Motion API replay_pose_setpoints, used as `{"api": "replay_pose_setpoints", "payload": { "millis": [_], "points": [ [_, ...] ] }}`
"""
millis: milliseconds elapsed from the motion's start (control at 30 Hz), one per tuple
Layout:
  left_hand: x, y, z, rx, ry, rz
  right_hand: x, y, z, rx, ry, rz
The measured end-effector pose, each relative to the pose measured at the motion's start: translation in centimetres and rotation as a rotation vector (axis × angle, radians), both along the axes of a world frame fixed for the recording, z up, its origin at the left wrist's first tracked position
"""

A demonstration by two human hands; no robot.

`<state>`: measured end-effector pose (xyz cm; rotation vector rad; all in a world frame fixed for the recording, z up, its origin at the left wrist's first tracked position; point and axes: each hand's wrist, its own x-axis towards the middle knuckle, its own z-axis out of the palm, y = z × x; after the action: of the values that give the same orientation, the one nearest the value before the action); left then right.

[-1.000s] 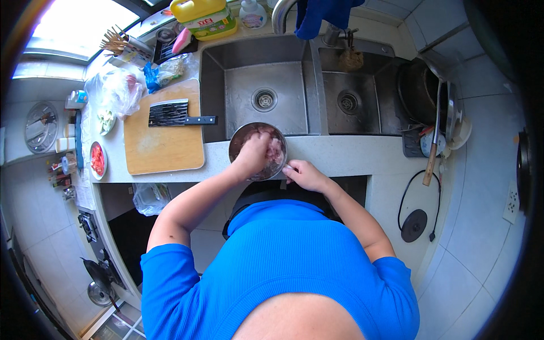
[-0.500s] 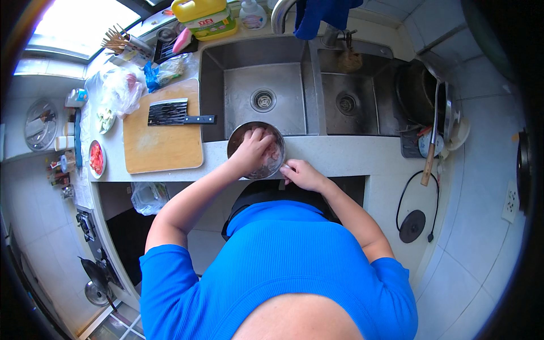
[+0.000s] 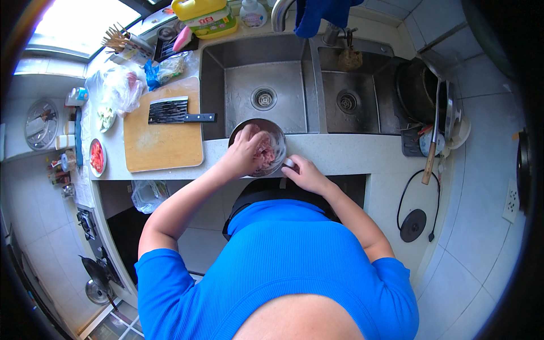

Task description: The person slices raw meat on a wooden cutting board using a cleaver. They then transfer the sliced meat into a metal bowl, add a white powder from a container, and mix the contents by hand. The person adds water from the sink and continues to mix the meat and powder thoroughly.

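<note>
Pinkish meat [image 3: 264, 154] lies in a round metal bowl [image 3: 280, 147] at the counter's front edge, before the larger sink basin [image 3: 266, 76], in the head view. The left hand [image 3: 242, 151] reaches in over the bowl's left side, knuckles bent and hiding part of the meat; its fingertips are out of sight, so I cannot tell how tightly they close. The right hand [image 3: 306, 174] pinches the short, pale handle [image 3: 289, 162] at the bowl's right. Left of the bowl lies a wooden cutting board [image 3: 164, 148] bearing a dark-bladed cleaver [image 3: 168, 111] (its handle juts over the sink edge). Farther left are chopped red pieces [image 3: 97, 157] in a white dish and a crumpled plastic bag [image 3: 122, 90].
</note>
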<state>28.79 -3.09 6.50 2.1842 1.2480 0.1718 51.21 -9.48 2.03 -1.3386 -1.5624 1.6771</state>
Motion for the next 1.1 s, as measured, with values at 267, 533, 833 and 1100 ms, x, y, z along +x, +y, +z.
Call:
{"api": "replay_pose_setpoints", "payload": {
  "millis": [267, 533, 833, 1100],
  "points": [
    [2.2, -0.3, -5.5, 0.097, -0.008, -0.264, 0.0, 0.1, 0.2, 0.195, -0.074, 0.06],
    [-0.9, 2.4, 0.5, -0.084, 0.217, -0.372, 0.1, 0.2, 0.5, 0.149, -0.048, 0.067],
    [0.7, 0.9, -3.4, 0.042, -0.064, -0.44, -0.2, -0.1, 0.2, 0.198, -0.094, 0.048],
    [-0.6, 2.9, -0.5, -0.036, 0.266, -0.634, -0.2, -0.3, 0.3, 0.186, -0.086, 0.046]
  ]
}}
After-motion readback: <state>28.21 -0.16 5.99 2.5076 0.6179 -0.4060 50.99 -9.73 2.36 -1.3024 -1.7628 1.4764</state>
